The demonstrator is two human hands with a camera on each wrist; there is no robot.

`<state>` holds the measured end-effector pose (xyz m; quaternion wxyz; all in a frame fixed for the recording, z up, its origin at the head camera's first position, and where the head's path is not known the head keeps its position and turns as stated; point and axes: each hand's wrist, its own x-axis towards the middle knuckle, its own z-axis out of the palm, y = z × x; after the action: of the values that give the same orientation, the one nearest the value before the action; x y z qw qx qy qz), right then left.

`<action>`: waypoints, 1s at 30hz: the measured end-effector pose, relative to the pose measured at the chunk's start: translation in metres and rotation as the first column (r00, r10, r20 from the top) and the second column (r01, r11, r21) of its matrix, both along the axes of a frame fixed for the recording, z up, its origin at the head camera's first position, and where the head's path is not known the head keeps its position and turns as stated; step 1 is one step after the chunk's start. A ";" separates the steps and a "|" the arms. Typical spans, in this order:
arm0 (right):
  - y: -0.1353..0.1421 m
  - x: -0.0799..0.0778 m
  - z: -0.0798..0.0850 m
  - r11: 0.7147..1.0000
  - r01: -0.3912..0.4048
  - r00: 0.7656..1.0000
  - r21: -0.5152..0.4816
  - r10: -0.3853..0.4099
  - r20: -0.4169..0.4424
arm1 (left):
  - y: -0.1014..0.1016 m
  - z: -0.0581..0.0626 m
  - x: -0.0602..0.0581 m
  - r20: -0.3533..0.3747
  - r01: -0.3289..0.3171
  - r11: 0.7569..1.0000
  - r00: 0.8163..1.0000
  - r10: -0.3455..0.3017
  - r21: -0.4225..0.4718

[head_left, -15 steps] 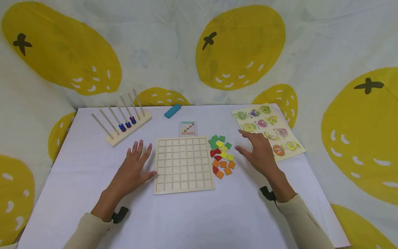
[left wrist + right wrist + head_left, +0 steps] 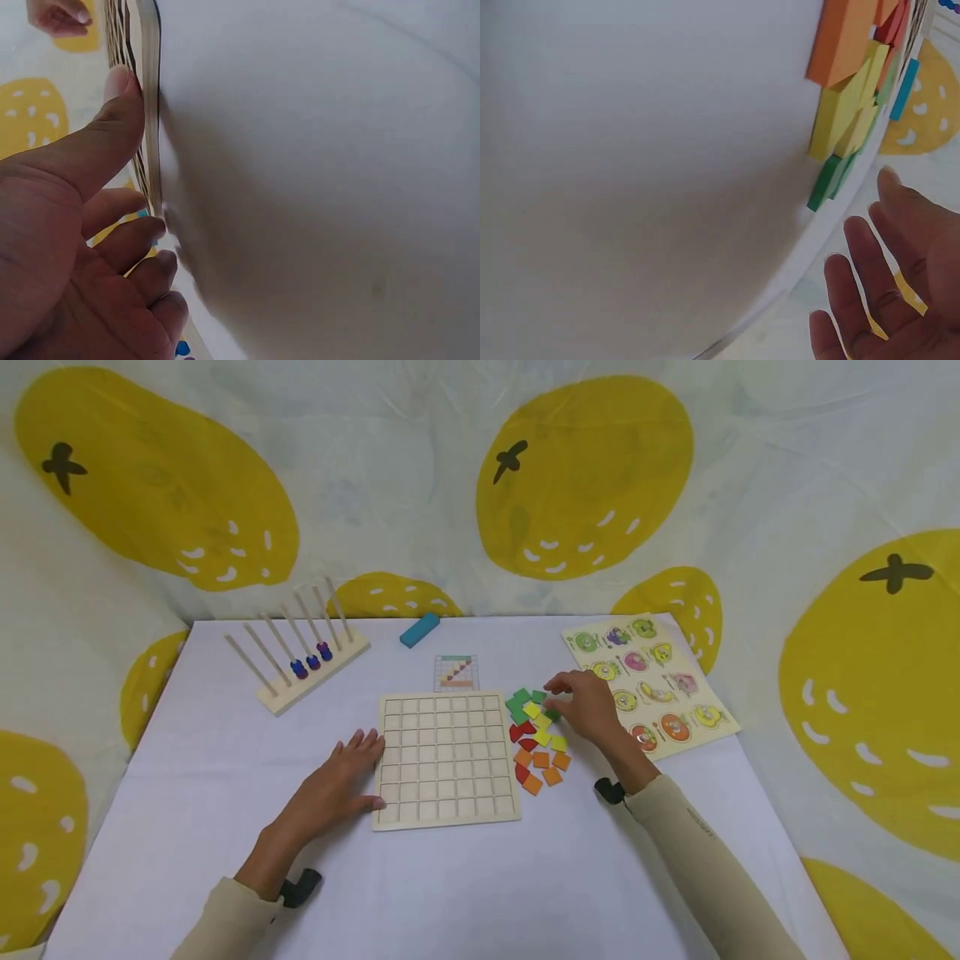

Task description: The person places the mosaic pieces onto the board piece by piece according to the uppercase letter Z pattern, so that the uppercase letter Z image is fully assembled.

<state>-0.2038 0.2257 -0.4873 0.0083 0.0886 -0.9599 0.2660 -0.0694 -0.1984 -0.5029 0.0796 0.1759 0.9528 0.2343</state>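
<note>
A square wooden grid board (image 2: 446, 758) lies in the middle of the white table. My left hand (image 2: 337, 781) rests along its left edge; in the left wrist view the thumb (image 2: 120, 97) touches the board's rim (image 2: 150, 97). To the right of the board lies a loose cluster of small tiles: green tiles (image 2: 519, 703), yellow tiles (image 2: 542, 737), red rounded pieces (image 2: 522, 730) and orange tiles (image 2: 541, 760). My right hand (image 2: 588, 703) hovers by the green tiles at the cluster's upper right. Its fingers are relaxed and apart, with nothing held in the right wrist view.
A small pattern card (image 2: 456, 673) lies just behind the board. Further back are a teal block (image 2: 419, 630) and, at left, a peg stand (image 2: 315, 675) with blue and purple beads. A fruit picture board (image 2: 651, 681) lies at right, under the right hand's reach.
My right hand has moved left from beside the fruit picture board to the green tiles. The left hand has come in against the board's left edge.
</note>
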 end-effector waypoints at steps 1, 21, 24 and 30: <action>-0.001 -0.003 -0.001 1.000 0.006 1.000 0.002 -0.006 0.021 | 0.000 0.000 0.000 0.001 0.004 1.000 1.000 -0.004 0.000; -0.010 -0.029 -0.007 0.998 0.061 0.979 -0.007 -0.058 0.198 | 0.002 -0.006 0.002 0.000 -0.012 1.000 1.000 0.012 -0.013; -0.011 -0.028 -0.001 0.997 0.075 0.981 -0.024 -0.069 0.179 | 0.002 -0.006 0.001 0.000 -0.010 1.000 1.000 0.010 -0.005; -0.021 -0.026 0.011 0.994 0.074 0.991 -0.080 -0.064 0.119 | 0.003 -0.004 0.001 0.003 -0.016 1.000 1.000 0.016 -0.005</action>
<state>-0.2302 0.2042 -0.4761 -0.0345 0.0395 -0.9491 0.3106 -0.0680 -0.1954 -0.5072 0.0798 0.1677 0.9546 0.2328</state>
